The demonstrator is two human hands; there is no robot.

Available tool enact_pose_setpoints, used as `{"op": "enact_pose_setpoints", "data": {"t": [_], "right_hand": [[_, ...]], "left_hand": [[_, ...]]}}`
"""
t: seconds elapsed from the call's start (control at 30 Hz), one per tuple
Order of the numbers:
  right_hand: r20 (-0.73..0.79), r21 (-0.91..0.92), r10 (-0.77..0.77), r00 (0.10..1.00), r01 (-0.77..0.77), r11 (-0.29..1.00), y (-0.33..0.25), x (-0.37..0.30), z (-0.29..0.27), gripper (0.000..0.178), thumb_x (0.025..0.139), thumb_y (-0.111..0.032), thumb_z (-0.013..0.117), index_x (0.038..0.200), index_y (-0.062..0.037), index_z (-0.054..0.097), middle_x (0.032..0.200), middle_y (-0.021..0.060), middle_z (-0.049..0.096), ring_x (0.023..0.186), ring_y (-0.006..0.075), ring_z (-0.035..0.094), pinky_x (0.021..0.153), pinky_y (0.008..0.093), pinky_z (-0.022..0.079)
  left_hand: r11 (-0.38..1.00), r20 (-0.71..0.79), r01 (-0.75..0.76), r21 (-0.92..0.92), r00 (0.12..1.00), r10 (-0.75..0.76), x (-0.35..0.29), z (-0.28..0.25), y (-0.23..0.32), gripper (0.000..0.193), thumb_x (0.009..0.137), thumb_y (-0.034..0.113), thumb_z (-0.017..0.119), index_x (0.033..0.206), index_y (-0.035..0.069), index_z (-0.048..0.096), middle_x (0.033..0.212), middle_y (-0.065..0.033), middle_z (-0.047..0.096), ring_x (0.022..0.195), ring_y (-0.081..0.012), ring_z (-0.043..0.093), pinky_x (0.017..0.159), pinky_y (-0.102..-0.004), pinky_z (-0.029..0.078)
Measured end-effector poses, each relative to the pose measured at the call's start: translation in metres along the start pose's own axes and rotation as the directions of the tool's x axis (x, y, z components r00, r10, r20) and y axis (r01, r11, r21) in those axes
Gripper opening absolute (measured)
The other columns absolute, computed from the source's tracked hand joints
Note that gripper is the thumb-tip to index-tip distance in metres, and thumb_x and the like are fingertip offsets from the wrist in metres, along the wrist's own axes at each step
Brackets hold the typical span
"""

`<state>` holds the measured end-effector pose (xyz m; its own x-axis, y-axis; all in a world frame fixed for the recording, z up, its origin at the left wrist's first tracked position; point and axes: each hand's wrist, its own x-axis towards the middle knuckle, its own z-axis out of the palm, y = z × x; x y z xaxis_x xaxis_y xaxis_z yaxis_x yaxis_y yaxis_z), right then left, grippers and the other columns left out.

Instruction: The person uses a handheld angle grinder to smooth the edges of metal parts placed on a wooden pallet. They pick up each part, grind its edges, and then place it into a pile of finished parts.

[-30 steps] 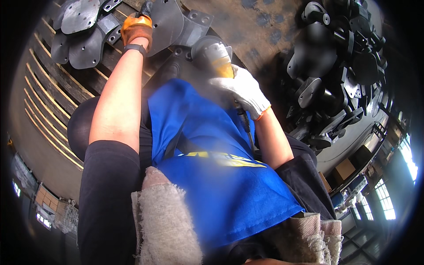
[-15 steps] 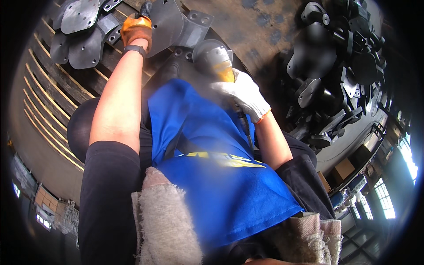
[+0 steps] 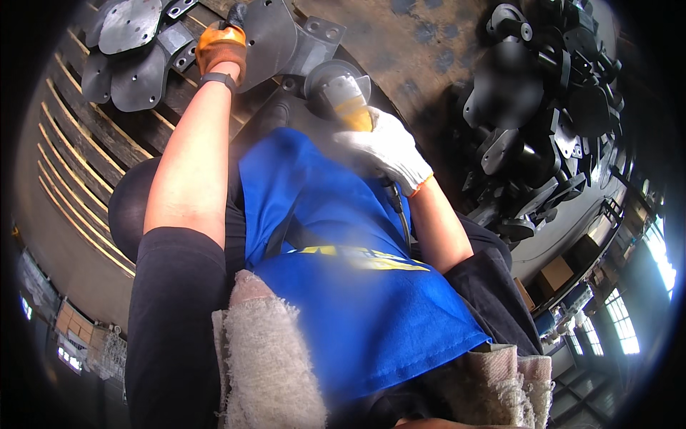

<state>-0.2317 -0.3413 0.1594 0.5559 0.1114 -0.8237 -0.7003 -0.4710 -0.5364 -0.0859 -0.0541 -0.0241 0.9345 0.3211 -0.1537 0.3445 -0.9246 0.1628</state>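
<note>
My left hand [image 3: 221, 50], in an orange-coated glove, is closed at the left edge of a dark metal bracket part [image 3: 268, 46]. This part has a broad rounded plate and a smaller end piece with two holes. In a white knit glove, my right hand [image 3: 389, 148] wraps round an angle grinder [image 3: 354, 109] with a yellowish head. Its dark round disc [image 3: 323, 77] lies over or against the lower edge of the bracket's holed end. Whether they touch is hard to tell. A cord [image 3: 404, 218] runs back from the grinder below my right wrist.
Similar metal parts [image 3: 137, 80] rest on a slatted wooden pallet [image 3: 107, 146] at the left. A large heap of dark metal parts [image 3: 514, 154] stands at the right. Stained brown floor [image 3: 393, 46] shows between them. A blue apron [image 3: 343, 300] covers my lap.
My right hand and the grinder have shifted slightly left and toward me. The disc looks darker now. My left hand stays in place on the metal bracket part.
</note>
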Motion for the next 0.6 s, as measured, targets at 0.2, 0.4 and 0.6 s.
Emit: {"op": "enact_pose_setpoints", "data": {"t": [0.2, 0.4, 0.6], "right_hand": [[-0.013, -0.016, -0.009, 1.000, 0.009, 1.000, 0.001, -0.001, 0.002, 0.055, 0.074, -0.035, 0.079, 0.114, -0.0006, 0.064, 0.079, 0.0069, 0.068, 0.067, 0.0138, 0.064, 0.064, 0.0285, 0.052], [0.027, 0.017, -0.040, 0.999, 0.039, 0.999, -0.006, 0.001, 0.005, 0.055, 0.075, -0.033, 0.079, 0.116, -0.0004, 0.064, 0.078, 0.0065, 0.067, 0.064, 0.0133, 0.063, 0.062, 0.0280, 0.051], [0.033, 0.026, 0.045, 0.998, -0.045, 0.999, -0.007, -0.002, 0.000, 0.055, 0.075, -0.033, 0.080, 0.117, -0.0013, 0.064, 0.080, 0.0067, 0.068, 0.066, 0.0135, 0.063, 0.064, 0.0278, 0.051]], "left_hand": [[0.913, 0.132, -0.221, 0.342, 0.974, 0.186, 0.006, -0.001, -0.003, 0.045, 0.099, 0.046, 0.052, 0.119, 0.007, 0.064, 0.110, -0.0178, 0.071, 0.105, -0.0348, 0.068, 0.088, -0.0409, 0.056], [0.999, -0.056, -0.041, 0.021, 0.998, 0.042, -0.003, -0.004, 0.003, 0.037, 0.098, 0.038, 0.056, 0.115, 0.006, 0.066, 0.105, -0.0175, 0.072, 0.100, -0.0320, 0.071, 0.084, -0.0397, 0.058], [0.973, 0.076, -0.130, 0.189, 0.990, 0.118, -0.005, -0.012, 0.005, 0.041, 0.098, 0.039, 0.056, 0.119, 0.005, 0.064, 0.110, -0.0177, 0.071, 0.101, -0.0317, 0.071, 0.085, -0.0404, 0.058]]}}
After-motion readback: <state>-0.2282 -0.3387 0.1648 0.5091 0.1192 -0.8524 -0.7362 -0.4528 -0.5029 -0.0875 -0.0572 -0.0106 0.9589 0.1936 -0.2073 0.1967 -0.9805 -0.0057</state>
